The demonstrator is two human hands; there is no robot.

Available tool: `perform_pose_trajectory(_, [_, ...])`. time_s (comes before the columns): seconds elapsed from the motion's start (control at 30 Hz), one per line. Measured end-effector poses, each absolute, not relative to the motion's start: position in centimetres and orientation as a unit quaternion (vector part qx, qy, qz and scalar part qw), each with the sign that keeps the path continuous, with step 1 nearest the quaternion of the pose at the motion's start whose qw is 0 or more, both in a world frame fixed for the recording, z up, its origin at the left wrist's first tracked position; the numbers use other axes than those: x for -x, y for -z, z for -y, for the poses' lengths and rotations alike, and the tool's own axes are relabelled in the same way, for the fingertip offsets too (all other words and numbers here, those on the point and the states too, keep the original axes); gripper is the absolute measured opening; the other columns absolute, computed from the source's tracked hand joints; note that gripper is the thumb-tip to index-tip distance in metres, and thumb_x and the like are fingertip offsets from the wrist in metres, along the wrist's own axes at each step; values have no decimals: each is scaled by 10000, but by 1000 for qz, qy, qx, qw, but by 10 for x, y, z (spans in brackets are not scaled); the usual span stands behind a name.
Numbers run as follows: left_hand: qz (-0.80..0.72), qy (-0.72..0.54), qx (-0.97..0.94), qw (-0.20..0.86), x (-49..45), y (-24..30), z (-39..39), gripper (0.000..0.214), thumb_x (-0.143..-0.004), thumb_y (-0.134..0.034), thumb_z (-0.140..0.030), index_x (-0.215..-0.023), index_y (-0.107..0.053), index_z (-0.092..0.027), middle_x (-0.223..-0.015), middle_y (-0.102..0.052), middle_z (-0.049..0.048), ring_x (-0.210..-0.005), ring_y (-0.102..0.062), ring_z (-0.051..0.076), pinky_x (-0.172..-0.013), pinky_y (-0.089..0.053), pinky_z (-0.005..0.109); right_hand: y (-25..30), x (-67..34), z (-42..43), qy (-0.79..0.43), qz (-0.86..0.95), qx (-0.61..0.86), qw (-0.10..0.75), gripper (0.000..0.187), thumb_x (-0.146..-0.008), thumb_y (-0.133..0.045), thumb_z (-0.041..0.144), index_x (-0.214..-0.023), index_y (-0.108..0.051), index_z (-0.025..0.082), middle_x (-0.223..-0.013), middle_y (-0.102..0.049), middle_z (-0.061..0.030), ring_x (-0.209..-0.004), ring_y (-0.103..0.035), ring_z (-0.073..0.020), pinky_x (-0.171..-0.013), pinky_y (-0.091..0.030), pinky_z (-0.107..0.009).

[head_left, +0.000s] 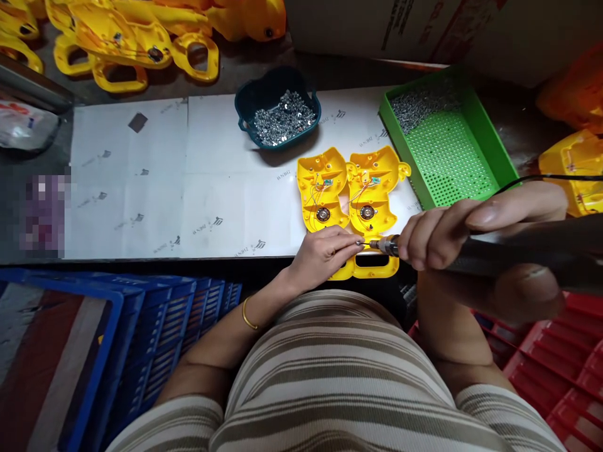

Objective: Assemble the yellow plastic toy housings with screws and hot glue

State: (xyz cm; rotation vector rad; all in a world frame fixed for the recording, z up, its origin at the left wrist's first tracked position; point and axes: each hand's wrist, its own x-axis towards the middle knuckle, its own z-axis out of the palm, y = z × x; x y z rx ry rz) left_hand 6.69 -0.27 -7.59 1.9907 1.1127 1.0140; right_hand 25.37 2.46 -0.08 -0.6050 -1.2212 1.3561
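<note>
At the near edge of the white paper-covered table, we note our right hand wrapped around a dark pen-shaped electric screwdriver, long axis running right to left, its metal tip pointing at our left hand. Left fingers are narrowed to a pinch on something small at the tip, likely a screw; we cannot tell for sure. Both meet over the lower end of two yellow plastic toy shells, lying open side up, wiring and round speakers showing. Dark teal bowl of silver screws sits beyond, well apart.

A white table top sits over blue crates; red crates and maybe a cardboard box stand nearby.
</note>
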Motion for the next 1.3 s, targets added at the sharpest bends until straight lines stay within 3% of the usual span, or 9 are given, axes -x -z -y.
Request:
perform_pose_trajectory(0.17, [-409, -370, -779, 297, -66, 77, 3, 173, -923, -583, -202, -958, -728, -113, -833, -717, 81, -747, -677, 129, -689, -558, 222, -5, -255, -33, -600, 535, 243, 543, 200, -774, -722, 467, -903, -670, 324, -529, -585, 41, -421, -552, -163, -446, -488, -342])
perform_pose_trajectory(0.37, [-407, -348, -790, 299, -67, 72, 1, 207, -935, -573, -237, -992, -719, -103, -835, -715, 76, -744, -672, 119, -674, -528, 195, 2, -258, -45, -605, 596, 168, 501, 265, -813, -675, 478, -1031, -660, 327, -530, -604, 44, -387, -523, -140, -418, -468, -301])
perform_pose_trajectory(0.47, [-445, -342, -788, 253, -65, 69, 1, 357, -888, -642, -380, -1091, -685, -91, -776, -704, 53, -663, -637, 116, -606, -494, 205, -5, -254, -41, -558, 587, 205, 549, 274, -796, -679, 499, -995, -664, 311, -484, -542, 58, -365, -494, -129, -388, -441, -281])
perform_pose_trajectory(0.57, [-482, -338, -796, 140, -64, 66, 4, 306, -865, -661, -424, -955, -711, -136, -712, -688, 29, -628, -591, 125, -591, -459, 231, -9, -247, -40, -486, 569, 239, 618, 218, -799, -653, 486, -925, -671, 309, -464, -482, 64, -344, -455, -121, -351, -405, -268])
perform_pose_trajectory(0.63, [-466, -320, -821, 81, -65, 65, 7, 266, -866, -657, -418, -897, -712, -159, -794, -713, 47, -743, -611, 168, -678, -469, 274, -6, -243, -45, -456, 565, 235, 646, 185, -786, -657, 446, -893, -682, 298, -462, -462, 63, -338, -443, -123, -334, -390, -274])
perform_pose_trajectory(0.7, [-430, -281, -856, 60, -69, 63, 11, 324, -864, -646, -460, -1000, -699, -171, -1012, -723, 78, -961, -613, 230, -842, -457, 354, 2, -239, -52, -431, 558, 229, 671, 170, -776, -655, 418, -887, -683, 293, -461, -448, 65, -329, -424, -126, -324, -368, -285])
perform_pose_trajectory(0.83, [-384, -174, -903, 78, -80, 61, 15, 533, -862, -597, -564, -1242, -597, -190, -1358, -578, 102, -1262, -479, 280, -1094, -261, 472, 20, -233, -61, -401, 569, 281, 660, 221, -775, -619, 533, -887, -579, 347, -451, -443, 86, -328, -391, -147, -380, -393, -328])
perform_pose_trajectory(1.07, [-377, -89, -913, 125, -87, 62, 17, 686, -801, -682, -549, -1372, -488, -221, -1465, -467, 107, -1360, -374, 312, -1145, -167, 531, 34, -224, -69, -455, 545, 311, 631, 335, -677, -662, 585, -827, -491, 340, -415, -410, 99, -310, -358, -155, -364, -362, -341])
perform_pose_trajectory(1.3, [-374, -87, -914, 132, -87, 64, 17, 628, -835, -683, -440, -1381, -465, -219, -1477, -447, 102, -1370, -347, 305, -1125, -208, 559, 37, -222, -72, -479, 546, 340, 598, 353, -668, -668, 594, -824, -486, 335, -433, -451, 98, -328, -399, -152, -371, -358, -327])
